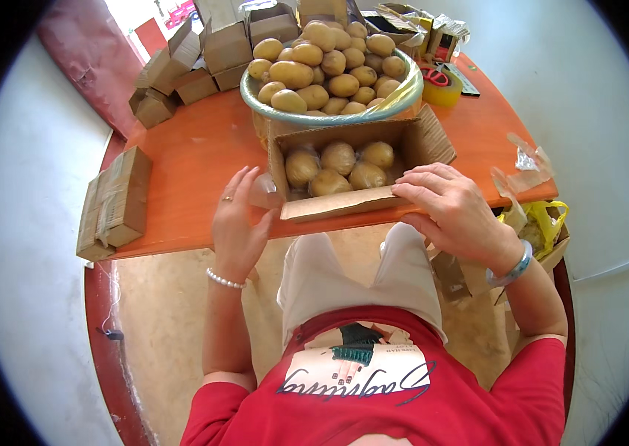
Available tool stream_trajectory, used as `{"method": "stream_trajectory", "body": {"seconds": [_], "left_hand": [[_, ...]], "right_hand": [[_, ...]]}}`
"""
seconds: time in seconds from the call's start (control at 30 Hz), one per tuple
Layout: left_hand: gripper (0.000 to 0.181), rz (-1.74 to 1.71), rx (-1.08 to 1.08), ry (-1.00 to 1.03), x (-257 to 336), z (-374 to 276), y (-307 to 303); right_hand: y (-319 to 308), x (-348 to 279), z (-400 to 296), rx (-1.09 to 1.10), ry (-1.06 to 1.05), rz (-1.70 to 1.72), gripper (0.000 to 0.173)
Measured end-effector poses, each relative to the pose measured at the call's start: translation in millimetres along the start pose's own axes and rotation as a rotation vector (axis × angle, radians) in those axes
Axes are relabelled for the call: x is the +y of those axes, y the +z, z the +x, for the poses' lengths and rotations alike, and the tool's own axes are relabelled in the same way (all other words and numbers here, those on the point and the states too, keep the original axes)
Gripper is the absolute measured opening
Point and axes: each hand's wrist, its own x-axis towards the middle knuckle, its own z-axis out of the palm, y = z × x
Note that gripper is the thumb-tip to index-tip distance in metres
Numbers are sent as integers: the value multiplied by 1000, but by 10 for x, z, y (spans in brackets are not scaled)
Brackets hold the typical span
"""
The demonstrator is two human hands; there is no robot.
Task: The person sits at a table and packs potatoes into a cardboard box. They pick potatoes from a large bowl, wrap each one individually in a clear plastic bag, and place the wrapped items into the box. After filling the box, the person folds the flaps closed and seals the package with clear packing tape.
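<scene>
An uncovered cardboard box [342, 209] sits at the near edge of the orange table, its front flap folded outward. Several potatoes [338, 158] in clear plastic wrap lie inside it. My right hand [440, 206] grips the right end of that front flap, fingers on top and thumb lower down. Beside the box's left wall, my left hand [241, 217] is held with fingers apart, holding nothing that I can see. Between it and the box is a translucent piece of plastic or tape [264, 191]; whether the hand touches it is unclear.
Behind the box, a plastic-lined basin [247, 97] is heaped with loose potatoes. A taped carton [116, 198] stands on the orange table [192, 150] at left. Tape rolls [443, 92] and red-handled scissors [434, 77] lie right. Tape strips [526, 167] cling to the right edge.
</scene>
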Motion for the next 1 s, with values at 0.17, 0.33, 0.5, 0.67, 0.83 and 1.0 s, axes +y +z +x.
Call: {"method": "stream_trajectory", "body": {"seconds": [0.17, 0.33, 0.5, 0.67, 0.83, 1.0], "left_hand": [[35, 73, -307, -108, -253, 105, 239], [29, 21, -97, -63, -496, 181, 235], [34, -101, -258, -42, -496, 372, -77], [41, 240, -229, 42, -813, 392, -230], [52, -233, -419, -69, -691, 294, -403], [52, -492, -239, -40, -346, 289, -541]], "right_hand": [[92, -4, -82, 46, 4, 26, 29], [112, 50, -173, 88, 46, -27, 25], [160, 160, -219, 141, 34, -119, 22], [212, 230, -226, 186, 45, -102, 20], [198, 140, -218, 224, -16, -134, 19], [186, 7, -279, 258, -70, -170, 20]]}}
